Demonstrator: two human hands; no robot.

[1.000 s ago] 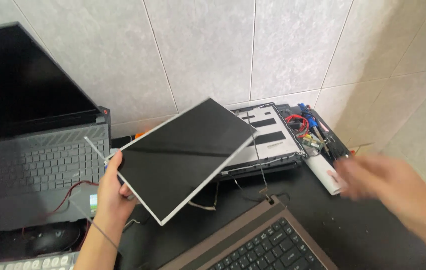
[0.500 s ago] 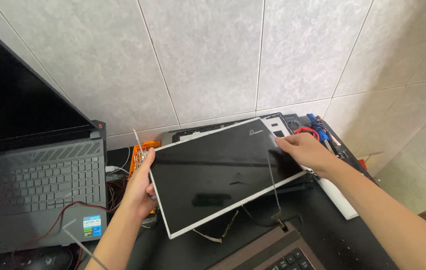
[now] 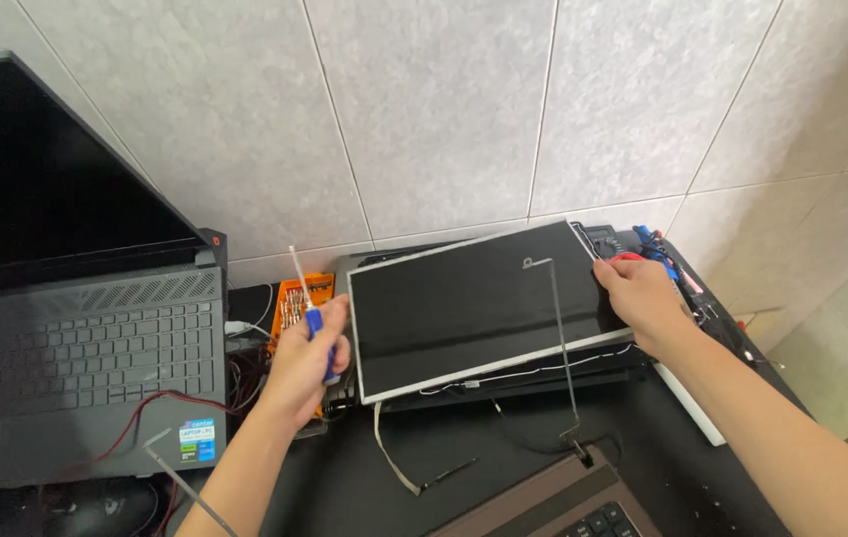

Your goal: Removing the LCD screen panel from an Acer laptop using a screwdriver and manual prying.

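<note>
Black and glossy, the panel (image 3: 479, 303) lies tilted on a laptop lid (image 3: 543, 378) at the tiled wall. Right hand (image 3: 638, 296) clamps fingers on its right edge. Left hand (image 3: 303, 363), at the panel's left edge, is fisted around a screwdriver (image 3: 311, 308). An orange bit case (image 3: 297, 303) sits left of the panel, a grey laptop (image 3: 81, 348) farther left.

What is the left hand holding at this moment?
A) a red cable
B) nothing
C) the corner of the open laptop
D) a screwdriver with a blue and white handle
D: the left hand is closed around a screwdriver with a blue and white handle, its thin shaft pointing up, beside the left edge of the loose screen panel.
</note>
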